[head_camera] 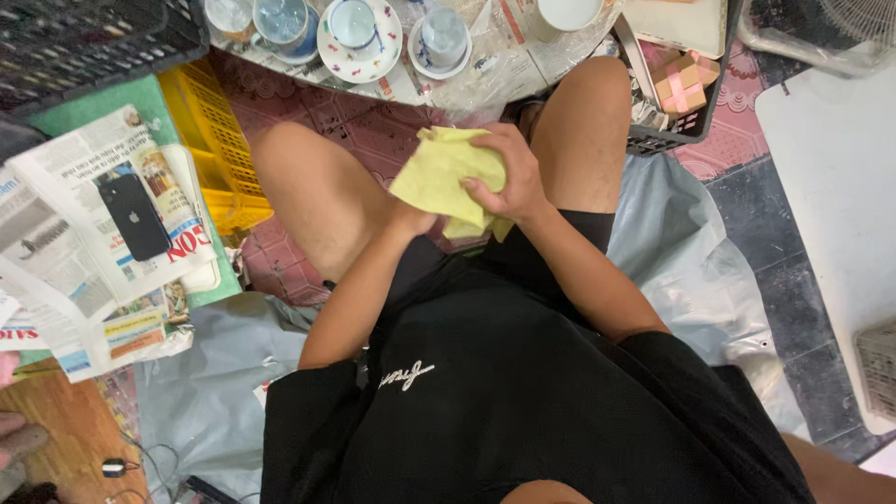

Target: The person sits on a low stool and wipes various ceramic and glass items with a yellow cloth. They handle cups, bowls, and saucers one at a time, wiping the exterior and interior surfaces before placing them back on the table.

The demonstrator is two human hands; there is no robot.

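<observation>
Head view: the person sits on the floor with bare knees apart, and both hands meet in the gap between the thighs. The right hand [504, 177] is closed over a pale yellow cloth [439, 173], fingers curled down across its right part. The left hand [415, 222] is almost wholly hidden beneath the cloth; only the wrist shows, so whether its fingers are closed on the fabric cannot be told. The cloth is bunched, its long axis running from a loose lower-left corner up towards the right knee, with a small flap hanging below the right hand.

Open room is narrow: the thighs close in on both sides, and the patterned floor ahead is bare only as far as the paper-covered low surface carrying cups and saucers [359, 33], cut off by the top edge. A yellow plastic crate [210, 140] lies just beside the left thigh, and a dark basket [677, 131] holding a small pink-ribboned box [681, 82] stands just beyond the right knee. Newspapers [84, 252] with a black phone [133, 217] on them lie well to the left. Grey plastic sheeting [681, 252] spreads under the person.
</observation>
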